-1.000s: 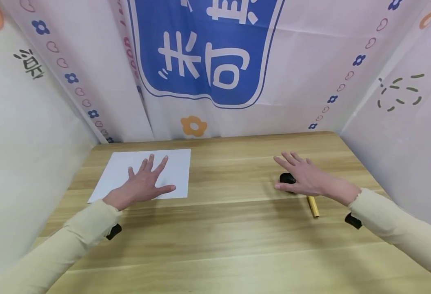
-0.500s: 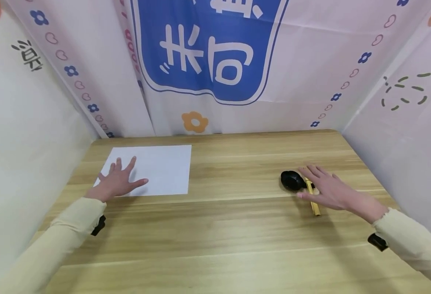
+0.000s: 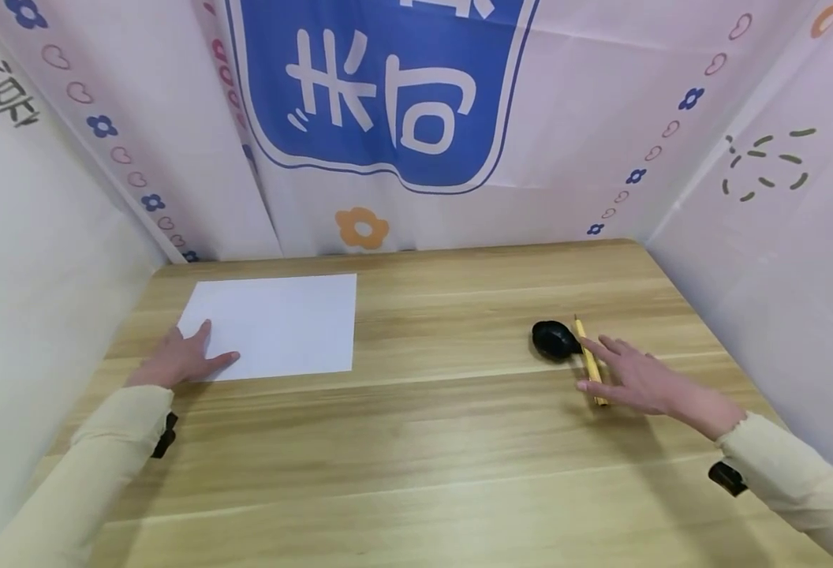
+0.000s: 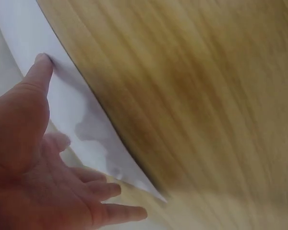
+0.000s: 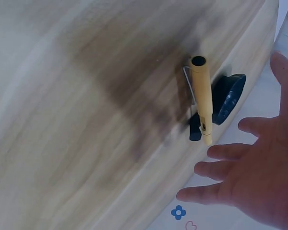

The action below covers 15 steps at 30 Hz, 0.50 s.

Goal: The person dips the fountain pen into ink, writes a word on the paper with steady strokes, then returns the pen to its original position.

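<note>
A white sheet of paper (image 3: 278, 323) lies flat at the back left of the table. My left hand (image 3: 178, 355) is over its near left corner with fingers spread; in the left wrist view the thumb (image 4: 41, 64) reaches over the paper near its edge. At the right, a slim yellow pen (image 3: 590, 359) with a thin wire clip lies beside a black oval object (image 3: 553, 341) with a short neck. My right hand (image 3: 636, 379) is above the near part of the pen, fingers extended and holding nothing. Part of the pen is hidden under it in the head view.
The wood-grain table (image 3: 388, 465) ends at a printed cloth wall (image 3: 445, 213) at the back. White printed walls also rise on the left (image 3: 40, 237) and right (image 3: 764, 284). Both forearms wear black wrist devices (image 3: 729, 477).
My left hand has moved left across the paper to its near left corner. My right hand has moved right and nearer, off the black oval object to over the pen.
</note>
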{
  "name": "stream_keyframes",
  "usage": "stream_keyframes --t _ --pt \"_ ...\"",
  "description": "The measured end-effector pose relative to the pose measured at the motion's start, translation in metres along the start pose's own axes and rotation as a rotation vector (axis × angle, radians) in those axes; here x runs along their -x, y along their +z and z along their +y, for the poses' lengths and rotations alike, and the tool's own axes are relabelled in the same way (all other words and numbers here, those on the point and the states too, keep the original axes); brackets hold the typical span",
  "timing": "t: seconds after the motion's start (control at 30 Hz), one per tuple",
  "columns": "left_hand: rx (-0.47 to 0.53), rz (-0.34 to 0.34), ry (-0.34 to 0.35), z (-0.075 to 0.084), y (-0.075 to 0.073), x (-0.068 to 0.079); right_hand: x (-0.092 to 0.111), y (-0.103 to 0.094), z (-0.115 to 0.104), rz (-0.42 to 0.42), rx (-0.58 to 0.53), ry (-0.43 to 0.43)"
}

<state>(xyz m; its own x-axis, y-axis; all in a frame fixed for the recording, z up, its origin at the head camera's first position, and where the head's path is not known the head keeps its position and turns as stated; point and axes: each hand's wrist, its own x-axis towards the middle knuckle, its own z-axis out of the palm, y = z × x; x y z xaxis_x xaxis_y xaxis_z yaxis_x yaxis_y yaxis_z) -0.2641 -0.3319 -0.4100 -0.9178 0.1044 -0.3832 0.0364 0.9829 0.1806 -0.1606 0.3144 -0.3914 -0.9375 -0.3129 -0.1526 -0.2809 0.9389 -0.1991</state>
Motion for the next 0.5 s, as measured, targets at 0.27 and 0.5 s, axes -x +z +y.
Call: stream_keyframes --t 0.27,0.5 --pt "0.001 -0.026 0.051 0.005 0.005 -0.006 0.004 0.011 0.008 0.033 -0.017 -0.043" --pt "-0.033 -0.037 0.093 0.023 0.011 -0.009 0.009 0.019 0.014 0.062 -0.051 -0.027"
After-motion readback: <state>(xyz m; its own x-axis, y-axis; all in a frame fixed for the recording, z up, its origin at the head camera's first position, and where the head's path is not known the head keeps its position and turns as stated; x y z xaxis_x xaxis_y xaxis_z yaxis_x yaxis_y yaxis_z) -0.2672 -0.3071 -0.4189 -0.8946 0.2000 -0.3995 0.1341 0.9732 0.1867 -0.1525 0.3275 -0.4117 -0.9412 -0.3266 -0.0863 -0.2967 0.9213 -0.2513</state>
